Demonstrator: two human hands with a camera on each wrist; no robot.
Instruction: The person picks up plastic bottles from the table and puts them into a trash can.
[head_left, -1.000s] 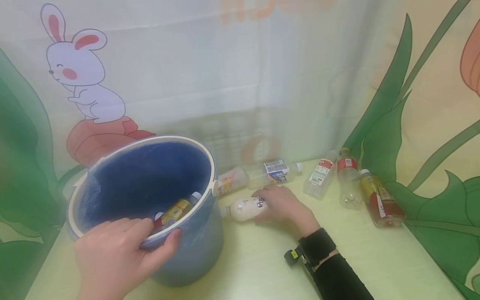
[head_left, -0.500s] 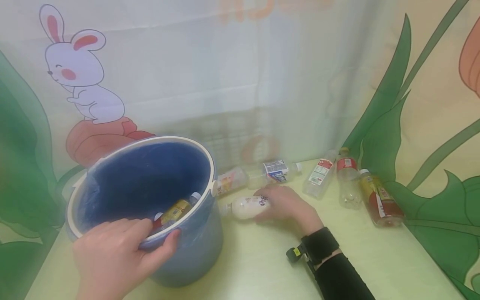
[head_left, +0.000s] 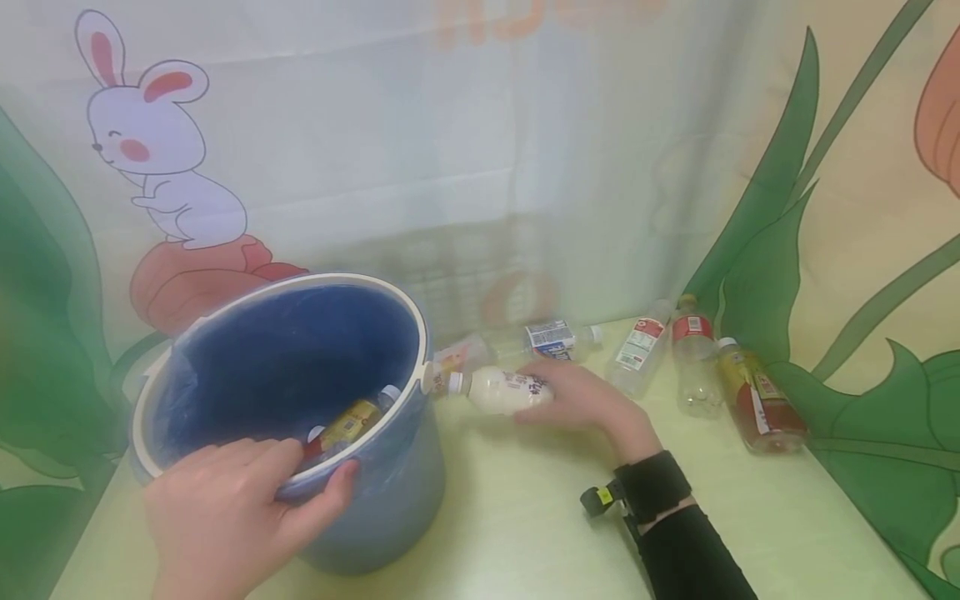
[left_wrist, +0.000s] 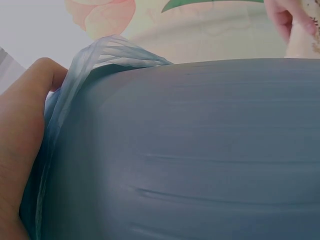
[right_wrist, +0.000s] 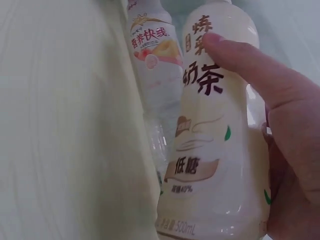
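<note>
A blue bucket (head_left: 375, 508) with a pale rim and a thin plastic liner stands at the left of the table. My left hand (head_left: 225, 508) grips its near rim, thumb outside and fingers over the edge; the left wrist view shows the liner (left_wrist: 75, 80) bunched beside that hand. In my right hand (head_left: 581, 400) is a cream-coloured milk tea bottle (head_left: 506, 392), held around its body, lying sideways with its white cap towards the bucket. The right wrist view shows the thumb across the bottle's label (right_wrist: 200, 170). Inside the bucket lies a yellow-labelled bottle (head_left: 352, 423).
Behind the milk tea bottle lie a fruit-label bottle (head_left: 461, 354) and a clear bottle with a blue-white label (head_left: 551, 337). Further right lie a clear bottle (head_left: 640, 346), a red-labelled bottle (head_left: 696, 354) and a yellow-and-red bottle (head_left: 761, 400). A printed curtain (head_left: 480, 150) hangs behind.
My right hand has lifted the milk tea bottle up off the table and slightly away from me, so it now covers part of the bottles behind. The left hand has kept its grip on the rim.
</note>
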